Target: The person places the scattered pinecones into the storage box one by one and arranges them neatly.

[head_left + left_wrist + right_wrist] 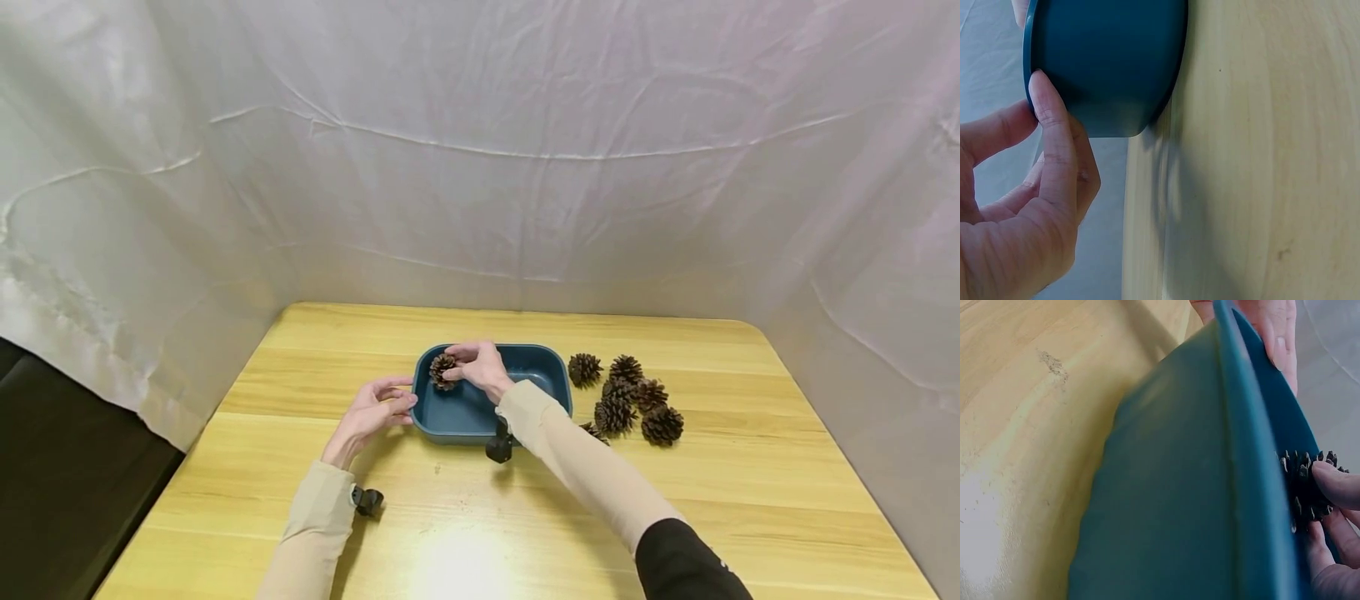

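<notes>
One pine cone (pixel 442 373) is inside the blue tray (pixel 461 417), near its left end, and my right hand (pixel 482 368) is holding it between the thumb and the fingers. My left hand (pixel 371 412) pinches the tray at this same end. The tray stands on the wooden counter (pixel 225 508). To the right of it lie more pine cones (pixel 617 412). Behind hangs a pale cloth (pixel 525 217).
</notes>
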Available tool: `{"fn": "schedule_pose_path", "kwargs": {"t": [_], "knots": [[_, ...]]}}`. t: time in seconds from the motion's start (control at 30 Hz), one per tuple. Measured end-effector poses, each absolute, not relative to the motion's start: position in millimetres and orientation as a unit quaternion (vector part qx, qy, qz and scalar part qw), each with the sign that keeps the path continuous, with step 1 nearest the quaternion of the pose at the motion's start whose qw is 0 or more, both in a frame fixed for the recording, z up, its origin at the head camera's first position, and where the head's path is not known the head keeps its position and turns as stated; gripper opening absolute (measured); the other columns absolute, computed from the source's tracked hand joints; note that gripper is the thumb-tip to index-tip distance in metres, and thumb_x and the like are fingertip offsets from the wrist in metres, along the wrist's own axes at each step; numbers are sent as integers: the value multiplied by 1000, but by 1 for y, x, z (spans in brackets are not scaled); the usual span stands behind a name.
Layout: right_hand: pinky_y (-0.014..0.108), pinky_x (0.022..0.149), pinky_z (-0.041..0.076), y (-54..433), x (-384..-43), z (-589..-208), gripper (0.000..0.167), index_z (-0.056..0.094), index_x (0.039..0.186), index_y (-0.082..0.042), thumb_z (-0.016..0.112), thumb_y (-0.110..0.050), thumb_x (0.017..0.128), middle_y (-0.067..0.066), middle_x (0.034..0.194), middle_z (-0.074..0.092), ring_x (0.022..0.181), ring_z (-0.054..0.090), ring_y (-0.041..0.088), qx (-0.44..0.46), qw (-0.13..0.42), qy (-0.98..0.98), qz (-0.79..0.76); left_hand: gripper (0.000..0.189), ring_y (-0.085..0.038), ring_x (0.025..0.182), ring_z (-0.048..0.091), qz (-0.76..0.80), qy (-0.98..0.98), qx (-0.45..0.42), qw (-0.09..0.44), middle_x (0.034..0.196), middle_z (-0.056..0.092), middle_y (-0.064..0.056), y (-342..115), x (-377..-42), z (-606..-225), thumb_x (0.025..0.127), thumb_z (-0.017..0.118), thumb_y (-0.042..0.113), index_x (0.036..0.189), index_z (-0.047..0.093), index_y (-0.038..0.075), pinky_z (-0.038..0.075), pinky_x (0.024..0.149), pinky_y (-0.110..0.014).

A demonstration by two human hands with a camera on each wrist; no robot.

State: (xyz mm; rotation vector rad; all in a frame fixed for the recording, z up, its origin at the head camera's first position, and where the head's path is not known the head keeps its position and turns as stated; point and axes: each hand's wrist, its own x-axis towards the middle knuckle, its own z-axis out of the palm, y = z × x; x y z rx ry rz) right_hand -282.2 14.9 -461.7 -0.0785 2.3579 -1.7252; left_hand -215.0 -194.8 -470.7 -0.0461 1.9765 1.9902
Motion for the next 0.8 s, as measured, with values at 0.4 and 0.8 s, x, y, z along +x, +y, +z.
{"fn": "schedule_pose_path", "kwargs": {"t": [0.4, 0.8], "knots": [[37, 92, 59, 10, -279, -469, 37, 76, 114, -7, 84, -2, 78, 14, 117, 74, 97, 69, 23, -17, 101, 809, -579, 51, -8, 71, 63, 697, 697, -18, 169, 98, 58, -4, -192, -214, -469, 97, 61, 0, 144, 42, -11, 61, 69, -18], [38, 93, 59, 9, -281, -472, 38, 75, 117, -7, 82, -2, 80, 13, 118, 73, 101, 68, 25, -24, 109, 822, -559, 53, -7, 70, 62, 699, 695, -15, 171, 98, 57, -3, -194, -215, -468, 98, 60, 0, 146, 39, -10, 61, 70, -18]]}}
